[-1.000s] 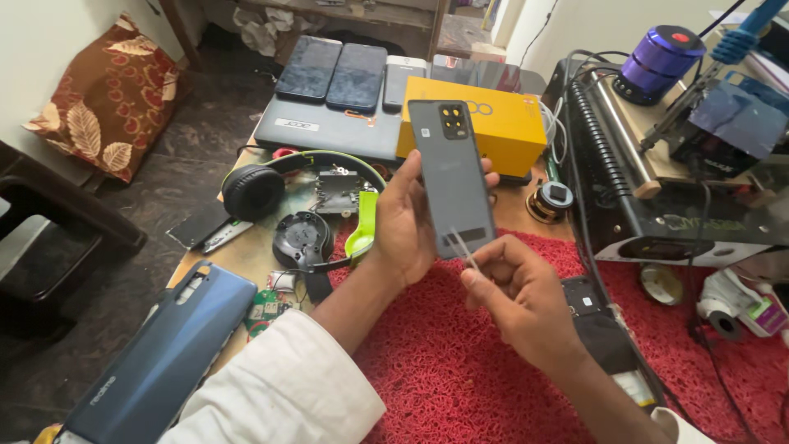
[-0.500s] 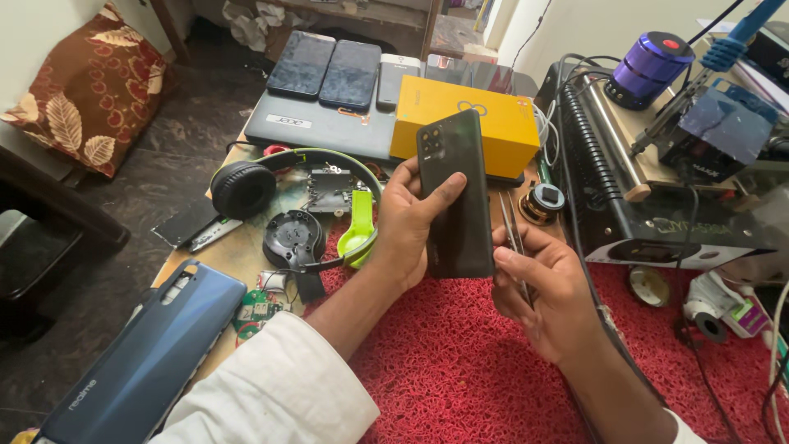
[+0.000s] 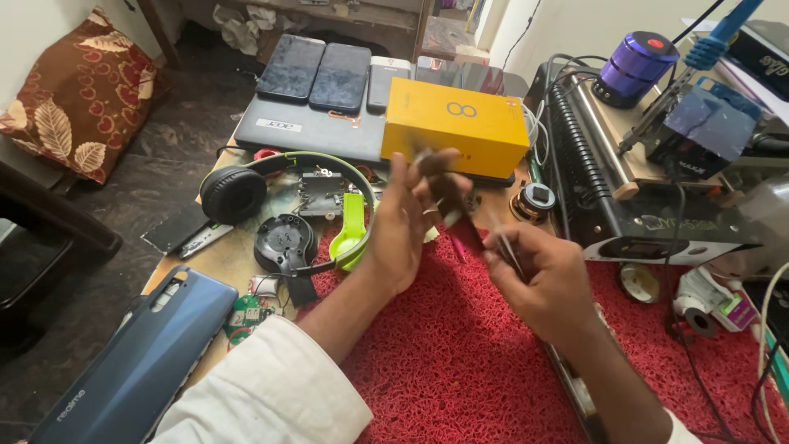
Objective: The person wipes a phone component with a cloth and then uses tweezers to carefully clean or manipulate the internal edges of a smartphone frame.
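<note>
Left hand (image 3: pixel 403 226) grasping blurred dark phone (image 3: pixel 452 210) above red mat (image 3: pixel 460 362); right hand (image 3: pixel 542 279) pinching thin metal tool (image 3: pixel 505 251) beside phone.

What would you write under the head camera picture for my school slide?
Two hands, left hand and right hand, work over a red mat beside broken headphones and a yellow box.

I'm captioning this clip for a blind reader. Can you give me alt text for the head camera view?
Two bare hands meet over a red mat: the left hand is raised and motion-blurred, and the right hand pinches a thin metal tool. Around them lie a yellow box, dismantled black-and-green headphones and a blue phone.
</note>
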